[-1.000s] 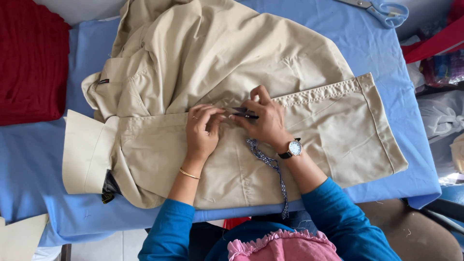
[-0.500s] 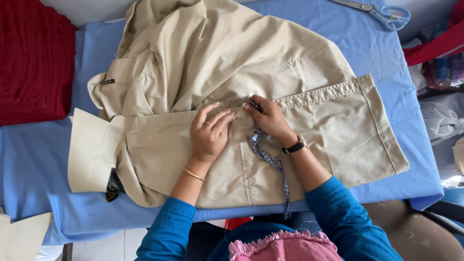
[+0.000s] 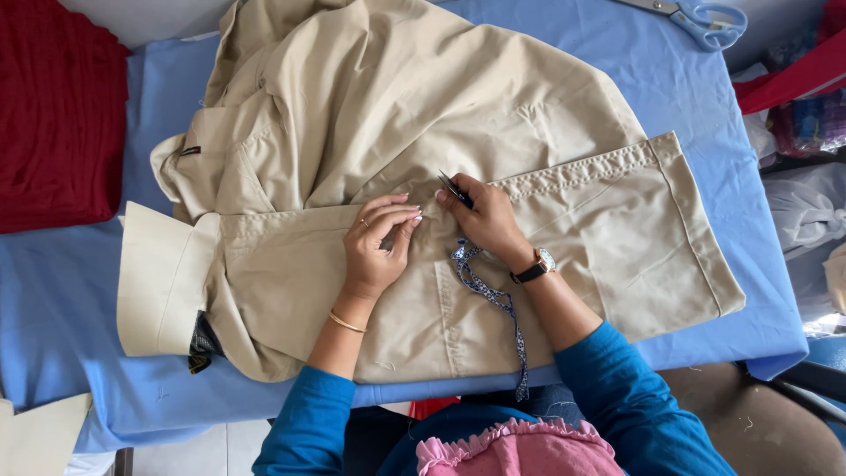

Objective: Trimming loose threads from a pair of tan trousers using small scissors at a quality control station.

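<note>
- The beige trousers (image 3: 546,256) lie spread over the middle of the blue-covered table (image 3: 70,308), their long axis running left to right, hem toward the right edge.
- The right hand (image 3: 483,219) is closed around a small dark cutting tool (image 3: 455,189), its tip on the seam just right of the left hand.
- The left hand (image 3: 377,247) pinches the cloth at that seam, fingers curled.
- A small dark label (image 3: 189,151) sits on the waistband toward the left edge.
- A patterned blue ribbon (image 3: 490,300) trails toward the near edge.
- Blue-handled scissors (image 3: 696,16) rest at the far right corner; red fabric (image 3: 53,115) lies at the left edge.
</note>
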